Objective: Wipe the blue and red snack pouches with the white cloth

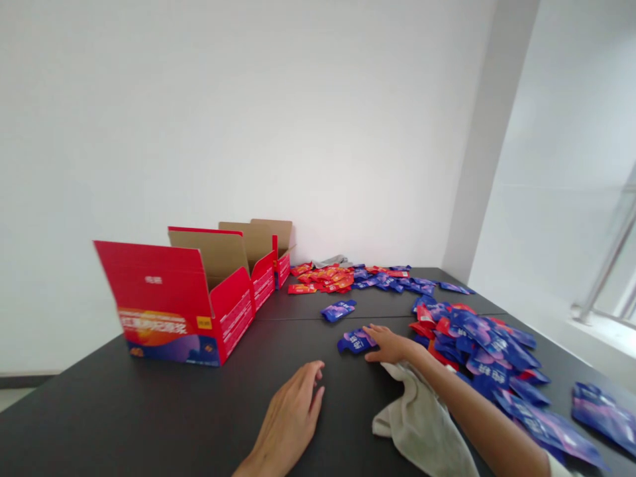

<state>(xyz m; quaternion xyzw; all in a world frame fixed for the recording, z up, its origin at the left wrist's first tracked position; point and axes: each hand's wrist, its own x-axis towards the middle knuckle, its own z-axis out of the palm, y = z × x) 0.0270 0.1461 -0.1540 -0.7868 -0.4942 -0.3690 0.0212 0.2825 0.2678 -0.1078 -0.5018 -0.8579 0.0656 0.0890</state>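
Observation:
My right hand [390,346] reaches over the black table with its fingers stretched out. Its fingertips rest on the right end of a small blue pouch [356,340] lying flat. A grey-beige cloth [417,424] lies under my right wrist and forearm; whether the palm touches it is hidden. Nearer to me on the left, my left hand [293,411] hovers at or just above the table. Its fingers are bent a little, the thumb stands apart, and nothing shows between them. Another blue pouch [338,311] lies farther back by itself.
Open red cartons [169,305] stand in a row at left, flaps up. A heap of blue and red pouches [487,351] lies right of my forearm. Red pouches [328,276] and more blue pouches [397,281] spread along the back. The white wall [348,132] rises behind the table [199,417].

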